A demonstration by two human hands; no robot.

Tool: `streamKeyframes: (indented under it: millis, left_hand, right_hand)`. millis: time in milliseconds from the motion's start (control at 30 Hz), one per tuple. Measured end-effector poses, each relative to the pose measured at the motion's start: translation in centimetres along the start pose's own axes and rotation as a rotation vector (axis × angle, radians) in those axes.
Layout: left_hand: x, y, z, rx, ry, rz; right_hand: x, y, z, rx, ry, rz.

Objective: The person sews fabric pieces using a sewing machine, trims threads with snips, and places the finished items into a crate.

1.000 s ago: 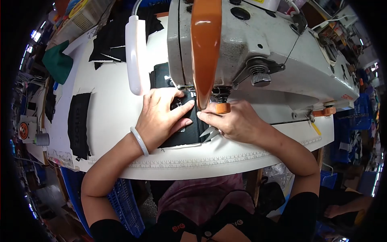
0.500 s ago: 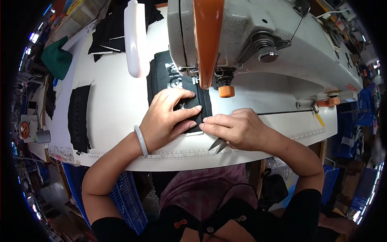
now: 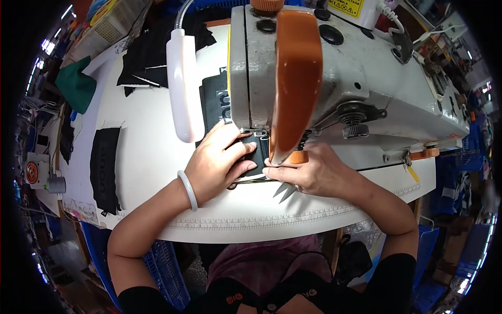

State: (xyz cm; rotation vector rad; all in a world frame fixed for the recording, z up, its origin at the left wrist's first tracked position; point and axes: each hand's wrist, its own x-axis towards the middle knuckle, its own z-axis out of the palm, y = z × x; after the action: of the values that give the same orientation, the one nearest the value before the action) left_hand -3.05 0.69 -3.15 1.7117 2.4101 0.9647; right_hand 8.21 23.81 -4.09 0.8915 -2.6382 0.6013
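Black cloth [image 3: 213,97] has slid farther under the sewing machine [image 3: 334,63], both hands following. Head view: left hand [image 3: 206,165] spread, pressing; right hand [image 3: 324,172] grips scissors [image 3: 286,192], fingertips at cloth's right edge. Judgement: even pressure, blades clear of fabric. Cloth lies beneath left fingers, just left of right fingertips.

"anon" on a black strip [image 3: 106,170], partly hidden letters on the dark fabric [image 3: 213,99], warning signs on a yellow label [image 3: 347,7]

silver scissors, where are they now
In the head view, the pointed silver scissors are in the right hand, blades sticking out over the white tabletop near its printed ruler.
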Motion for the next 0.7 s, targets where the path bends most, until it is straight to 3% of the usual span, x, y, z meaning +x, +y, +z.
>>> streamKeyframes:
  millis: [133, 333, 400, 533, 700]
  left_hand:
    - [1.6, -1.8, -0.7, -0.035, -0.096, -0.067]
    - [4.0, -3.9, -2.4, -0.019, -0.226, -0.135]
    - [4.9, -3.0, -3.6, -0.018, -0.270, -0.157]
    - [4.9, -1.6, -4.3, 0.084, -0.253, -0.172]
    - [3.1, -2.1, -2.9, 0.214, -0.201, -0.247]
  right_hand:
    - [0.7, 0.5, -0.1, -0.092, -0.087, 0.084]
    - [1.6, 0.9, 1.1, -0.096, 0.114, 0.142]
    - [1.2, 0.6, 1.0, -0.049, 0.062, 0.245]
    - [0.3, 0.9, 1.2, 0.040, 0.054, 0.398]
    - [0.7, -0.1, -0.1, -0.091, 0.053, 0.389]
